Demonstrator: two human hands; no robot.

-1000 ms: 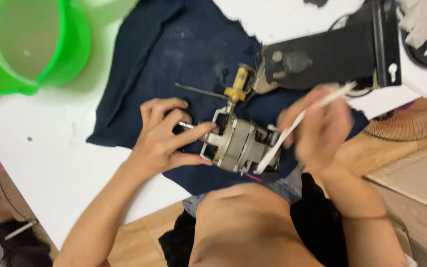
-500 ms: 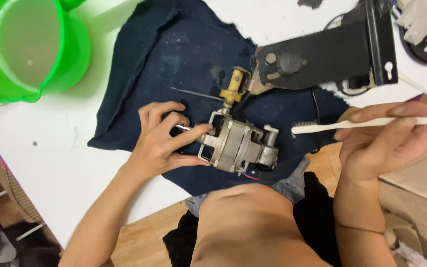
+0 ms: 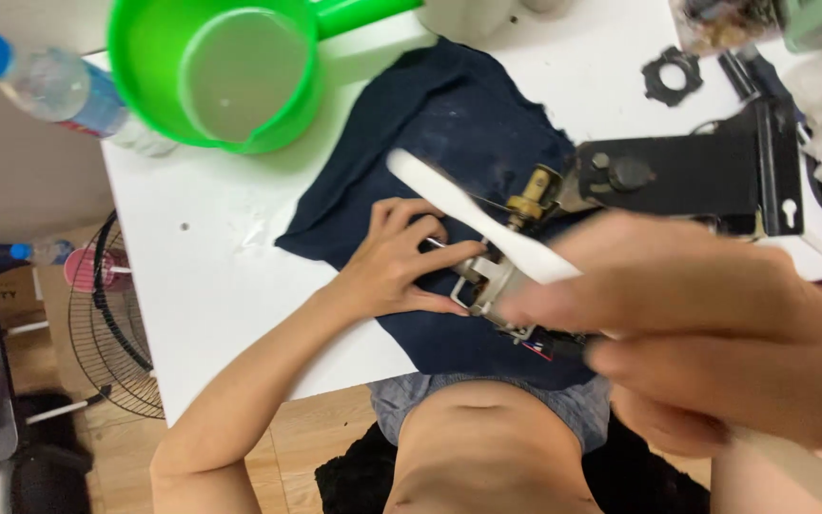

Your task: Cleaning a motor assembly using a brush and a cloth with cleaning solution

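My right hand (image 3: 715,333) now rises blurred toward the camera, pinching the white brush (image 3: 473,217), off the small motor (image 3: 492,281), which my left hand (image 3: 401,262) still pins, fingers pressed on its shaft, on the dark cloth (image 3: 430,124) near the surface's front edge; brushing looks paused.

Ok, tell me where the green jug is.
Head view, top left: the green jug stands on the white table, between a plastic bottle and the dark blue cloth.

White table (image 3: 230,286), dark blue cloth (image 3: 430,124), green jug (image 3: 216,76), water bottle (image 3: 49,81)
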